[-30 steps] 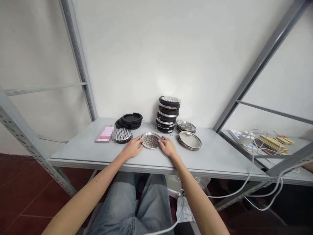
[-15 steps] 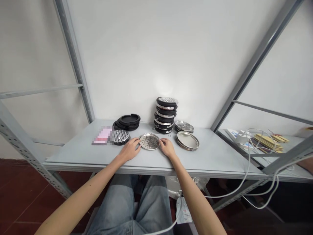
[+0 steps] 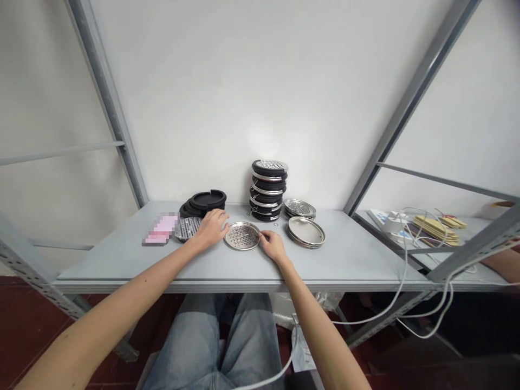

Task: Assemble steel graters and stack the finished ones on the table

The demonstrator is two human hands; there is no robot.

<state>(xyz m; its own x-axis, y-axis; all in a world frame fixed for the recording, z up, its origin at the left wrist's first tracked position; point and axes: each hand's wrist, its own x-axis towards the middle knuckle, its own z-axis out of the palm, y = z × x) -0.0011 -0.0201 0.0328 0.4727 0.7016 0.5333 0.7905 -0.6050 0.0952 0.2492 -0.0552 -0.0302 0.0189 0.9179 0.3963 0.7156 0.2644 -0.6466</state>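
Note:
A round metal disc (image 3: 242, 236) with a perforated face and a raised shiny rim lies flat on the grey table (image 3: 349, 260) in front of me. My right hand (image 3: 272, 245) pinches its right edge between thumb and fingers. My left hand (image 3: 213, 226) hovers up and to the left of the disc, fingers apart, holding nothing. Partly hidden behind my left wrist is a small pile of perforated metal plates (image 3: 187, 228). Beyond that hand sits a pile of black rubbery rings (image 3: 208, 200).
At the back stands a tall stack of black rings and metal discs (image 3: 268, 190). Right of it are perforated metal discs (image 3: 299, 208) and plain metal lids (image 3: 307, 232). A blurred pink item (image 3: 162, 228) lies left. White cables (image 3: 402, 271) hang at right; another person's arm (image 3: 501, 262) shows there.
My left hand has let go of the disc's left edge and moved up and left, fingers spreading. My right hand stays on the rim. The view has shifted slightly.

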